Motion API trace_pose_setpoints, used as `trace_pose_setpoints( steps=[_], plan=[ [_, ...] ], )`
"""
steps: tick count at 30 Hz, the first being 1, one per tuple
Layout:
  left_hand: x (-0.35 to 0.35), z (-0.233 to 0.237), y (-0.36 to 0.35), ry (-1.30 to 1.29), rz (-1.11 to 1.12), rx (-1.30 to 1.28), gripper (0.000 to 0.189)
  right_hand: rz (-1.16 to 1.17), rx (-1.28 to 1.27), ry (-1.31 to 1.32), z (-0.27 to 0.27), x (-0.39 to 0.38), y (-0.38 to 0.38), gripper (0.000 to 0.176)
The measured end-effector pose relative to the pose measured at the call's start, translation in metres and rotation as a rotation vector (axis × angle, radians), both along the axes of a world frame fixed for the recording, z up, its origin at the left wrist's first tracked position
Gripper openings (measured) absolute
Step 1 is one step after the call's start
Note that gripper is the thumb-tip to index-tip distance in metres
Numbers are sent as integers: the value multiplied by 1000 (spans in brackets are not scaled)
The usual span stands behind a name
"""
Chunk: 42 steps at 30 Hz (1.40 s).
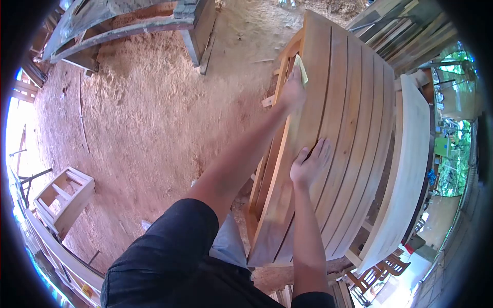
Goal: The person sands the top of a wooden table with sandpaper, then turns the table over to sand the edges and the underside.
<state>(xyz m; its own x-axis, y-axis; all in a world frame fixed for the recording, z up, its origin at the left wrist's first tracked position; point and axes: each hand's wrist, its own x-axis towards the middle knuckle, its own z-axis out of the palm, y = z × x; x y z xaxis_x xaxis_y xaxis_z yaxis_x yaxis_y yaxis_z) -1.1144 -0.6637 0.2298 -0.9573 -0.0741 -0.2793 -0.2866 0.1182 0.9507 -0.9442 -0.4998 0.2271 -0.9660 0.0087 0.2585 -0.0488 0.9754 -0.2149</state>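
Observation:
A slatted wooden panel (354,118) with a framed edge stands right of centre, its long slats parted by dark gaps. At its left edge, near the far end, my left hand (292,92) presses a yellowish sheet (301,68) against the wood; the fingers are partly hidden. My right hand (311,162) lies flat on the slats nearer to my body, thumb apart from the fingers, with nothing in it.
A pale curved wooden piece (403,169) stands beyond the panel on the right. An old wooden frame (154,25) is at the upper left, a small wooden box frame (64,200) at the lower left. Stacked boards (405,33) lie at the upper right. Sawdust covers the floor (149,118).

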Motion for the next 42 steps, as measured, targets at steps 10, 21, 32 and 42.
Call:
trace_pose_setpoints(
  steps=[10, 21, 32, 42],
  plan=[
    [196, -20, 49, 155, 69, -147, 86, -23, -45, -112, 16, 1, -5, 69],
    [-199, 15, -34, -17, 78, -290, 64, -17, -21, -193, 24, 3, -7, 70],
    [-113, -5, -9, 152, 164, -96, 71, 14, 51, -255, 28, -78, -18, 80],
    [-154, 9, -24, 272, 182, 2, 83, -244, 106, -142, 18, -321, -80, 87]
  ],
)
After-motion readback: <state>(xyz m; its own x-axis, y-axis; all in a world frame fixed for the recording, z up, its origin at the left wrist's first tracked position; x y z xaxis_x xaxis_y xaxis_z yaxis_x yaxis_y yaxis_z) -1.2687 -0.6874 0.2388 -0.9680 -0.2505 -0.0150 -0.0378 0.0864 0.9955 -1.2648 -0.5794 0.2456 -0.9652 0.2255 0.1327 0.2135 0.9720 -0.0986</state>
